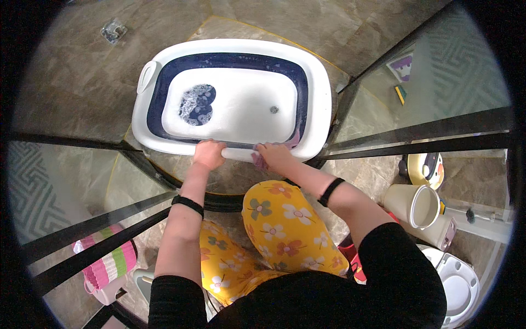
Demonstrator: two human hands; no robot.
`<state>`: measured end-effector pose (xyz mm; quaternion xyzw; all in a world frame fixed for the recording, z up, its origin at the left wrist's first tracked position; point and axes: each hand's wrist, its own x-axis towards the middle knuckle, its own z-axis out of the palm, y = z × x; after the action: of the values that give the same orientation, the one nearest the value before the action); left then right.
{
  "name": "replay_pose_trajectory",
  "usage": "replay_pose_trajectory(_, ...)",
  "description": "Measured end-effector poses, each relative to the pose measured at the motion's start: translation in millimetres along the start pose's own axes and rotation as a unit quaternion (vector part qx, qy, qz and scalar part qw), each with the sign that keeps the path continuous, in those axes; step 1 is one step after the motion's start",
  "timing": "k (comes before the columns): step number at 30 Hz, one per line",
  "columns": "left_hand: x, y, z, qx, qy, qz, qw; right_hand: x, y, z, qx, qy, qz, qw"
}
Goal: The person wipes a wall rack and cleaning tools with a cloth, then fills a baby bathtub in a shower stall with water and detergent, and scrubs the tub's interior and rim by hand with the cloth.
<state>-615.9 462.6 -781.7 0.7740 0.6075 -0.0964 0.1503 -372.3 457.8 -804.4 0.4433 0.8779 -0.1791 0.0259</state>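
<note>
A white baby bathtub (321, 93) with a dark blue inner band stands on the tiled floor in front of me. Suds (189, 104) lie over a dark patch on the left part of its bottom, and a small round drain plug (274, 110) shows on the right. My left hand (210, 154) is closed over the near rim, fingers curled to the inside. A little to the right, my right hand (278, 158) is closed on a mauve cloth (259, 159) at the same rim. Part of the cloth is hidden under its fingers.
Black-framed glass panels (422, 131) flank the tub on both sides. A clear object (113, 30) lies on the floor at far left. At right stand a cream bin (402, 200) and a white toilet seat (459, 290). A pink, green and white striped cloth (112, 263) is at lower left.
</note>
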Motion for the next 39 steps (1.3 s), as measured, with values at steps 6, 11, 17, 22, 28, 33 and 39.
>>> replay_pose_trajectory(6,6.7,-0.4,17.5,-0.031,0.098,0.016,0.995,33.9,8.1,-22.4,0.065,-0.075,-0.012,0.995)
replay_pose_trajectory(11,16.5,-60.9,5.8,0.073,-0.02,-0.154,0.985,40.8,66.2,-59.9,-0.029,-0.133,0.211,0.968)
replay_pose_trajectory(17,20.9,-55.3,3.1,0.08,-0.063,-0.133,0.986,63.8,41.9,-49.6,-0.117,-0.075,0.14,0.98)
replay_pose_trajectory(22,13.7,-38.1,11.0,0.074,-0.081,-0.114,0.987,95.1,-18.9,-8.9,-0.013,0.015,-0.046,0.999)
replay_pose_trajectory(28,-2.3,25.4,14.1,-0.016,-0.079,-0.097,0.992,69.8,12.0,-21.7,-0.029,-0.089,-0.161,0.982)
replay_pose_trajectory(33,10.9,58.0,18.1,-0.072,-0.053,-0.014,0.996,55.1,53.1,-37.3,-0.173,-0.092,-0.151,0.969)
replay_pose_trajectory(39,-11.5,-2.4,8.2,-0.019,0.021,-0.066,0.997,48.9,55.0,-30.5,-0.165,-0.077,-0.069,0.981)
